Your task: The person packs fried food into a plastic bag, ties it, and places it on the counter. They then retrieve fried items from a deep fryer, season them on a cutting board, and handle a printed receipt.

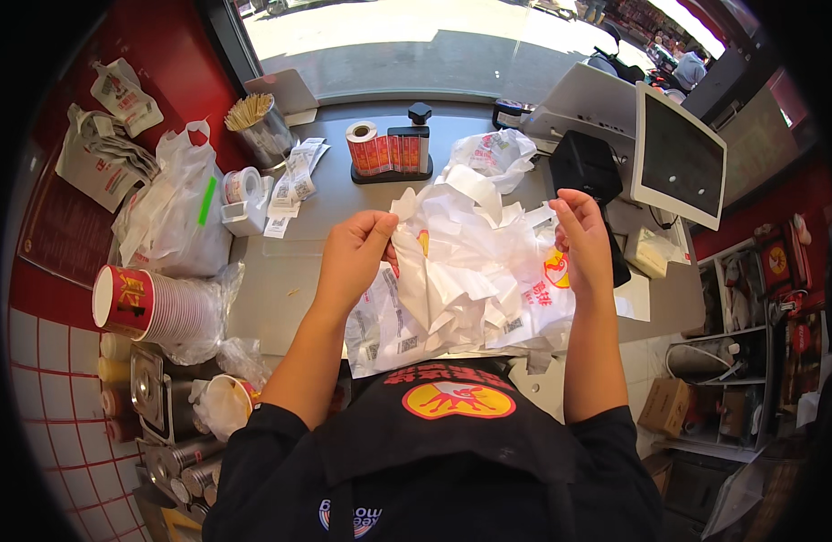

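Observation:
A heap of white printed plastic carrier bags (456, 271) lies on the metal counter in front of me, crumpled and overlapping. My left hand (363, 247) pinches the edge of a white bag between thumb and fingers at the heap's left side. At the right side is my right hand (581, 234), raised over the bags with its thumb near the curled fingers; a small white strip touches or lies behind the fingertips, and whether they grip it is unclear. A separate crumpled bag (492, 157) lies behind the heap.
Beyond the bags stands a red label roll on a black dispenser (392, 157). Wooden skewers in a metal canister (255, 129), receipts (297, 177), a filled plastic bag (175, 203) and stacked paper buckets (152, 305) are leftward. A monitor (680, 152) and black device (584, 166) stand rightward.

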`<control>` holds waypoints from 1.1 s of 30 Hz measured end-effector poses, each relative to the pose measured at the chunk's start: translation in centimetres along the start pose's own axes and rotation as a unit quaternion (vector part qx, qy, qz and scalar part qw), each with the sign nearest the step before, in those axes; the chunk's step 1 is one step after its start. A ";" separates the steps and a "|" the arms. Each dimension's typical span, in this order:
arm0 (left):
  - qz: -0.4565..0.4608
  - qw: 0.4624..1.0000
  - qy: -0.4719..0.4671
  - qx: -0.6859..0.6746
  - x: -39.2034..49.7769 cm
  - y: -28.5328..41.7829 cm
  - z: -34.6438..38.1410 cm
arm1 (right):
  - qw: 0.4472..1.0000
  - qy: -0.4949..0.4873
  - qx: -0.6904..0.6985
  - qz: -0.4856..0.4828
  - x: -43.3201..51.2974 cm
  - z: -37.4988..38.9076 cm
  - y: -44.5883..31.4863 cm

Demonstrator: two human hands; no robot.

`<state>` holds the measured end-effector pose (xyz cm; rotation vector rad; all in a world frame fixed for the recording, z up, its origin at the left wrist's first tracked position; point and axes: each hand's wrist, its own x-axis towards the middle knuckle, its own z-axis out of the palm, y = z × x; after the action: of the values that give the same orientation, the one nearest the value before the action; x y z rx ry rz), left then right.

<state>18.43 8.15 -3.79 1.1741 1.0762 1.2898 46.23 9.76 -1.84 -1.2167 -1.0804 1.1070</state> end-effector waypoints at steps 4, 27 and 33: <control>0.031 0.995 -0.030 0.085 -0.3 0.0 2.2 | 0.948 -0.166 -0.235 -0.135 -4.6 5.9 -3.5; -0.041 0.999 -0.012 -0.033 0.6 -0.5 0.6 | 0.986 -0.091 0.064 0.127 -2.2 3.5 3.4; 0.036 0.982 0.114 -0.149 0.5 3.0 -4.3 | 0.987 0.015 -0.162 -0.010 -2.0 1.1 5.5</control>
<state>13.79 8.54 -1.25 0.8611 0.9660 1.6106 44.64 8.08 -7.36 -1.4691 -1.2809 0.9168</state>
